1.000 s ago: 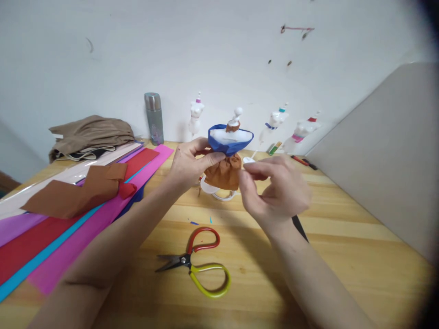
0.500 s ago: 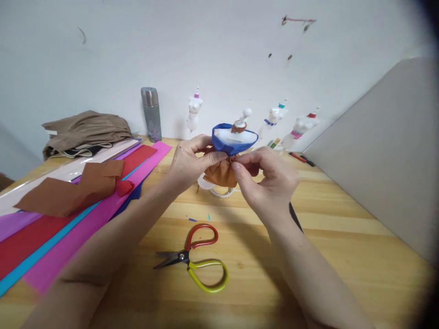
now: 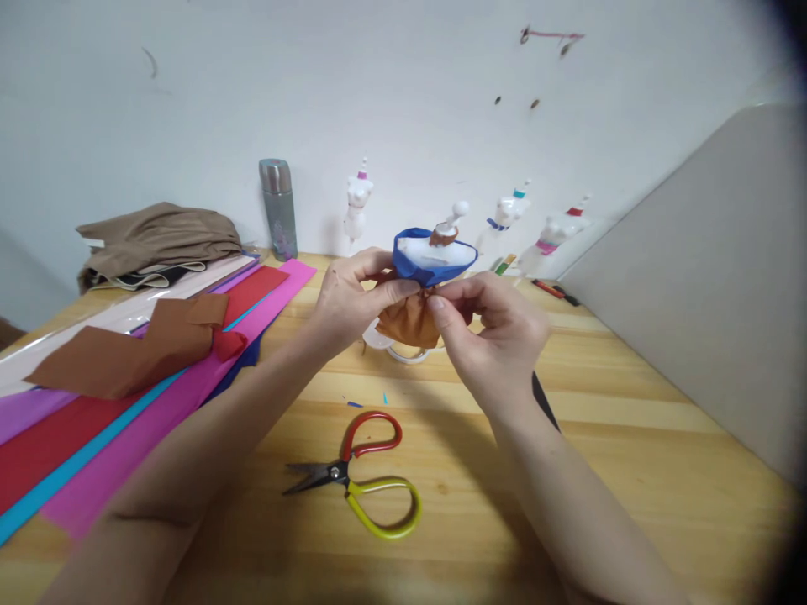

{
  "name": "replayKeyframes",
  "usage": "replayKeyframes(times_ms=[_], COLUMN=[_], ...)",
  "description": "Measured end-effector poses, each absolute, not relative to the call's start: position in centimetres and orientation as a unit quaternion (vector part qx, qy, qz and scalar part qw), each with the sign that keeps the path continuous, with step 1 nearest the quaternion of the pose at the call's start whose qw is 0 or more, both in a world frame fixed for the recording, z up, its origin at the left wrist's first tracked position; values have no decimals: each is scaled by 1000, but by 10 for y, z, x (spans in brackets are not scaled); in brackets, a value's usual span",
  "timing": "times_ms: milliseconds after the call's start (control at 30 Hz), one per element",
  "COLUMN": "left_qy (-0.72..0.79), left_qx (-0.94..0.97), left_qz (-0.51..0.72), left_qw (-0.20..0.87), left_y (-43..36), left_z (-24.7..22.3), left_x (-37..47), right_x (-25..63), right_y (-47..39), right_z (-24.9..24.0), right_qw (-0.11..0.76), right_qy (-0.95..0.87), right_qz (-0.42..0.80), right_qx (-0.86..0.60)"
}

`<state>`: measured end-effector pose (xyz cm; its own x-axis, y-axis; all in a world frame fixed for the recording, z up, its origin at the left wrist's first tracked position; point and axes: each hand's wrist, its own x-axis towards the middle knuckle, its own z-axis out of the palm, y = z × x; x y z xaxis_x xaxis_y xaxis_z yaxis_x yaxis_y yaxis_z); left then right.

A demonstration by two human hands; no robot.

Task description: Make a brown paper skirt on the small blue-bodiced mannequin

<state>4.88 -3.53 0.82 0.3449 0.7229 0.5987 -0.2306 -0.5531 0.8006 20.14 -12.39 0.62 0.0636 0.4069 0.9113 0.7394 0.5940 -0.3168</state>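
Observation:
Above the table, a small white mannequin figure (image 3: 429, 252) wears a blue band (image 3: 435, 275) round its upper part and a brown collar at its neck. Gathered brown paper (image 3: 409, 321) hangs below the blue band like a skirt. My left hand (image 3: 359, 294) grips the figure from the left, thumb lying along the lower edge of the blue. On the right, my right hand (image 3: 488, 323) pinches the top of the gathered brown paper between thumb and forefinger. The figure's lower end is hidden behind the paper.
Scissors (image 3: 337, 473) with red and yellow handles lie in front on the wooden table (image 3: 441, 521). Coloured paper sheets (image 3: 94, 428) and folded brown cloth (image 3: 160, 239) are at the left. A flask (image 3: 278, 210) and several mannequins stand along the wall. Behind the hands lies a white ring (image 3: 408, 356).
The figure has tilted and shifted very slightly to the right, its white knob now a little further right. Both hands keep nearly the same grip.

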Motion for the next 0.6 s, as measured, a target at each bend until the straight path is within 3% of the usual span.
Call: replayKeyframes(times_ms=[400, 600], left_qy=[184, 179], left_qx=[678, 660], left_qz=[540, 543], left_qw=[463, 486], left_y=[-37, -37], left_z=[9, 10], left_x=[49, 49], right_x=[201, 204], right_y=[-124, -124], right_z=[5, 5], right_qw=[599, 615], right_qy=[-663, -662], right_qz=[-74, -124], right_qx=[-442, -411])
